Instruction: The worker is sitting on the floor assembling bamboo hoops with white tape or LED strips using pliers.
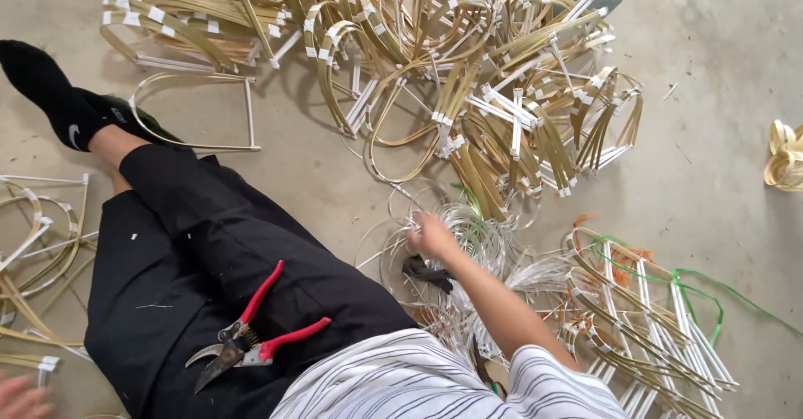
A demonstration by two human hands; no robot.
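Right hand (432,235) outstretched, grip loosely curled; left hand (21,398) low, barely visible.

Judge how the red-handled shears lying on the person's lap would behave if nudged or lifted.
The red-handled shears rest on soft black trouser fabric, so a nudge would probably make them slide or tip off the thigh rather than roll. They look rigid and fairly heavy for their size. Their handles are spread, so they may swing when lifted.

The left hand (21,398) is cut off by the lower-left frame edge. The right hand (432,235) is motion-blurred (grip indeterminate) among coiled strips (468,227).
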